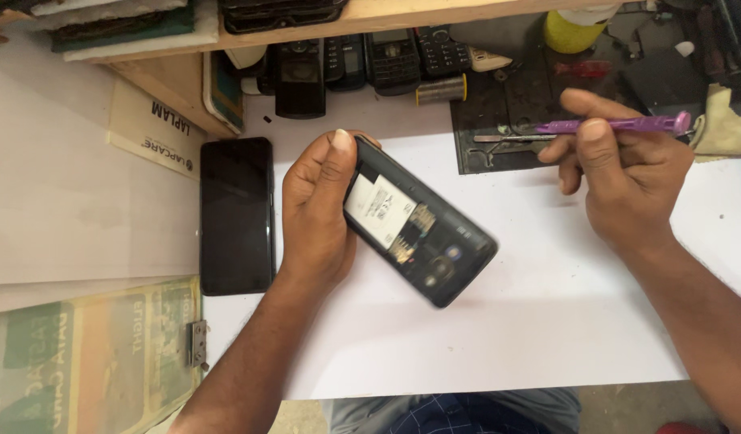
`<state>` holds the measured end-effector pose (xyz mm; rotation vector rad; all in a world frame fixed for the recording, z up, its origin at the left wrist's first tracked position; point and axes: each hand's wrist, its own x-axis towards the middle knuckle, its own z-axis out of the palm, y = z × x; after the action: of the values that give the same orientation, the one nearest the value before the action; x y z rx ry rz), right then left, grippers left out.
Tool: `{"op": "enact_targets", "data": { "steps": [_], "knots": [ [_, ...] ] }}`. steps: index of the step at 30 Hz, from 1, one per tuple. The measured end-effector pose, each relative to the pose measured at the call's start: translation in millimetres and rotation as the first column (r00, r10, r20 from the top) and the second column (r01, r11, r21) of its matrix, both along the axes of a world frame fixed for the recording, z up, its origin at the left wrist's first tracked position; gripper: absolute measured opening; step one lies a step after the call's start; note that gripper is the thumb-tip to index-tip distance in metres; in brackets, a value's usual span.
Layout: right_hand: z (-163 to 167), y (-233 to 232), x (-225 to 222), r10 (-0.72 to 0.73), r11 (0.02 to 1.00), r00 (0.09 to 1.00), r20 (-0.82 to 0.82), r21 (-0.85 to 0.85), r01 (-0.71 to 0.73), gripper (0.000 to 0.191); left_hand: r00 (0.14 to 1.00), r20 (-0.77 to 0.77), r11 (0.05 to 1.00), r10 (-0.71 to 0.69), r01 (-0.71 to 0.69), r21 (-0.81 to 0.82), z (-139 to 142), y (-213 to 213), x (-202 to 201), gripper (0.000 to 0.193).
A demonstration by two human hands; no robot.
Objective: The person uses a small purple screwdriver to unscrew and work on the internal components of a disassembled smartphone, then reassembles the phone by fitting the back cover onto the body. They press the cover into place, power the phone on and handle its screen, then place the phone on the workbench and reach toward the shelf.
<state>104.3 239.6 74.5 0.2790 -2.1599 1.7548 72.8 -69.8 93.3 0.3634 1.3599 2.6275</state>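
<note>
Nearest me, left hand (318, 213) is clamping the opened phone (418, 229) tilted above the tabletop (547, 305), back exposed for access, while right hand (628, 173), right of it, is pinching a purple screwdriver (619, 124).

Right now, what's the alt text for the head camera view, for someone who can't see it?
The left hand grips a black opened mobile phone with its back cover off above a white table, while the right hand holds a purple-handled screwdriver. A black smartphone lies face up at the left, and old keypad phones line the shelf behind.
</note>
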Motion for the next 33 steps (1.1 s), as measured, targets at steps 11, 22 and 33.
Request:
{"op": "enact_targets", "data": {
  "steps": [11, 22, 33],
  "knots": [
    [13, -19, -4, -0.029, 0.983, 0.996, 0.079, 0.185, 0.014, 0.025, 0.968, 0.229, 0.947, -0.107, 0.169, -0.272, -2, 15, 2, 0.017],
    [20, -35, -12, -0.048, 0.912, 0.993, 0.106, 0.411, 0.000, 0.030, 0.968, 0.248, 0.905, -0.047, 0.146, -0.399, 2, 12, 0, 0.020],
    [18, -37, -14, -0.054, 0.917, 0.992, 0.111, 0.398, 0.005, 0.031, 0.970, 0.236, 0.917, -0.063, 0.149, -0.370, -1, 10, 0, 0.020]
  ]
}}
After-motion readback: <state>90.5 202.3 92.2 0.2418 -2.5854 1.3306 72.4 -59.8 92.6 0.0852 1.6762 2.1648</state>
